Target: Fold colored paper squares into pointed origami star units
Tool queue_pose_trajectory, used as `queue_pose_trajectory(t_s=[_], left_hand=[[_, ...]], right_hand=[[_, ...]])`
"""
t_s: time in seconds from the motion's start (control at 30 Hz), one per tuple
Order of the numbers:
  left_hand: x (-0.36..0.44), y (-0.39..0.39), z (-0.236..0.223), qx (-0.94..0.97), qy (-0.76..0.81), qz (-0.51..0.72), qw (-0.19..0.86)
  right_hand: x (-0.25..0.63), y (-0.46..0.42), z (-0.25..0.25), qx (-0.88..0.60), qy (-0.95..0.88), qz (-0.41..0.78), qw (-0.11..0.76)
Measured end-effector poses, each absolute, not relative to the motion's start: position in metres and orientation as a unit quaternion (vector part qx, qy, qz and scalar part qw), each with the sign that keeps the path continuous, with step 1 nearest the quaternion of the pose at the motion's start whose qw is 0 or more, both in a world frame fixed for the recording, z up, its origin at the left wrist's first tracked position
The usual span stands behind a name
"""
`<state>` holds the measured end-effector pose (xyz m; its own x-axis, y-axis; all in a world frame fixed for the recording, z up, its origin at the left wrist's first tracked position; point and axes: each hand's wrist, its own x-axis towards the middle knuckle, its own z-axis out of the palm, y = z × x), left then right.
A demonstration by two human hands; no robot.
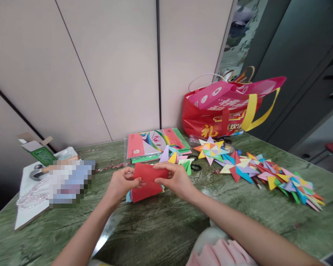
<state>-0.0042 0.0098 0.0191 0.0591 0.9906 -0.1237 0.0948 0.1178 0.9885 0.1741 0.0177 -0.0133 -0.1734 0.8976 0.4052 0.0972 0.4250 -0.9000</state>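
Observation:
A red sheet of paper (149, 173) is held up between both hands over the table. My left hand (124, 183) pinches its left edge between thumb and fingers. On the right edge, my right hand (174, 180) grips it the same way. Below it lies a stack of coloured paper with a red sheet (147, 193) on top and other colours showing at the sides. Just behind my right hand are folded paper pieces (172, 157) in purple, yellow and green, beside black-handled scissors (195, 167).
Packs of coloured paper (144, 146) lie against the wall. Folded paper stars (237, 167) spread along the right. A red gift bag (205, 114) stands at the back right. At left, a white board (23, 212) carries a hammer (39, 171), beads and a green box (43, 153).

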Motion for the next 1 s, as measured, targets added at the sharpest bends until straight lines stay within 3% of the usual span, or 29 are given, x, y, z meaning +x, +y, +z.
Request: queue_pose_trajectory(t_s=[0.37,0.7,1.0], left_hand=[[-0.047,0.031,0.017,0.525,0.552,0.523,0.382],[-0.019,0.013,0.018,0.574,0.518,0.374,0.513],[-0.01,0.009,0.016,0.546,0.479,0.361,0.585]], right_hand=[[0.18,0.02,-0.01,-0.377,-0.671,0.361,0.527],[0.178,0.019,-0.013,-0.33,-0.749,0.336,0.466],[0.178,0.02,-0.018,-0.359,-0.744,0.328,0.458]])
